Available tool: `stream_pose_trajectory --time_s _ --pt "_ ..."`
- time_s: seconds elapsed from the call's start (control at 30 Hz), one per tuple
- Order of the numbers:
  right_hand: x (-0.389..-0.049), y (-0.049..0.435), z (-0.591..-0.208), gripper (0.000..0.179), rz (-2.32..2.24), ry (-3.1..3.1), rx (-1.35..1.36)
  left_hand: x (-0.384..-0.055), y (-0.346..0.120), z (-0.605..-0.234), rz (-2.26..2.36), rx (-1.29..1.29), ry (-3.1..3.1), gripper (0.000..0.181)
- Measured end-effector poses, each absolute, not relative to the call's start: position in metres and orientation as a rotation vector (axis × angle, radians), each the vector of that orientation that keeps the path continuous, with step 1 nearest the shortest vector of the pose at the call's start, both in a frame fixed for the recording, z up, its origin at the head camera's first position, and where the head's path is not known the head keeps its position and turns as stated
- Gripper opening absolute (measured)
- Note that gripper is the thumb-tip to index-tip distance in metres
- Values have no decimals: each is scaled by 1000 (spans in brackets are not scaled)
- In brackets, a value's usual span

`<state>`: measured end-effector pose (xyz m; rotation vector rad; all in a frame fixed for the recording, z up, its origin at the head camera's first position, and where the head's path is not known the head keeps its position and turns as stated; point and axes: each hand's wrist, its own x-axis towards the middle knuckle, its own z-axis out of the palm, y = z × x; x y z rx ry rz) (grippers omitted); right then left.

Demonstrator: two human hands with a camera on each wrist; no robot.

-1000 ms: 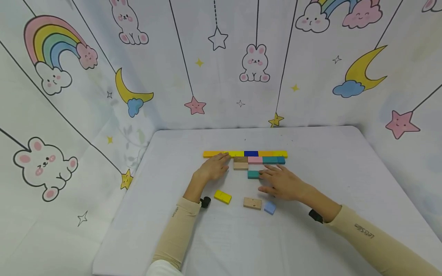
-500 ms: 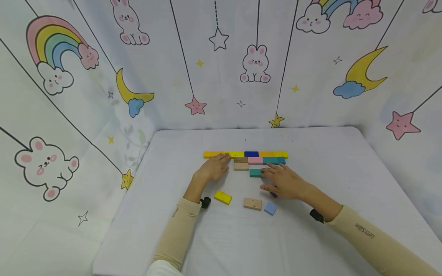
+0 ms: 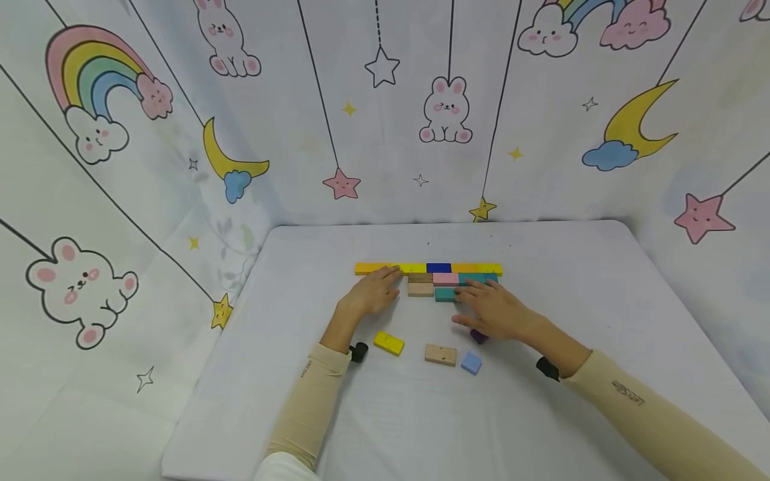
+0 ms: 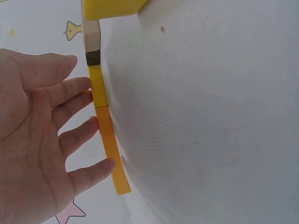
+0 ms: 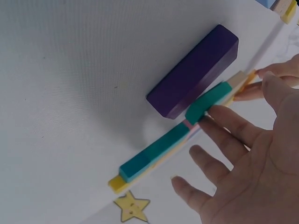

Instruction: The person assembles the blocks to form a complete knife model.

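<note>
Coloured wooden blocks lie in flat rows on the white table. My left hand (image 3: 369, 292) rests its fingertips along the back row of orange and yellow blocks (image 4: 99, 87), its fingers spread. Fairly straight fingers of my right hand (image 3: 496, 310) touch the end of a teal block (image 3: 444, 294) in the front row, thumb held apart. To that block's left lies a pale wooden block (image 3: 420, 290), a narrow gap between them. Behind it sit a pink block (image 3: 446, 279) and more teal blocks (image 5: 156, 151), partly covered by my right fingers. A purple block (image 5: 194, 72) lies beneath my right hand.
Nearer the person lie a loose yellow block (image 3: 389, 343), a plain wooden block (image 3: 440, 354) and a small light-blue block (image 3: 472, 363). A dark blue block (image 3: 438, 268) sits in the back row. A printed cloth (image 3: 385, 147) hangs behind the table.
My right hand has pushed the teal block away from the person and slightly right, up towards the pink block. The purple block has come into sight. My left hand stays put.
</note>
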<state>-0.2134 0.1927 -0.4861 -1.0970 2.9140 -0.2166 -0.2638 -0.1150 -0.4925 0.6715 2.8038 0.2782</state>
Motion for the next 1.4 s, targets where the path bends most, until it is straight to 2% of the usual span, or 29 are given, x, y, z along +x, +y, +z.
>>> stream_pose_trajectory --time_s 1.4 --pt "-223 190 -486 57 -187 2936 -1042 -265 -113 -492 211 691 2798 55"
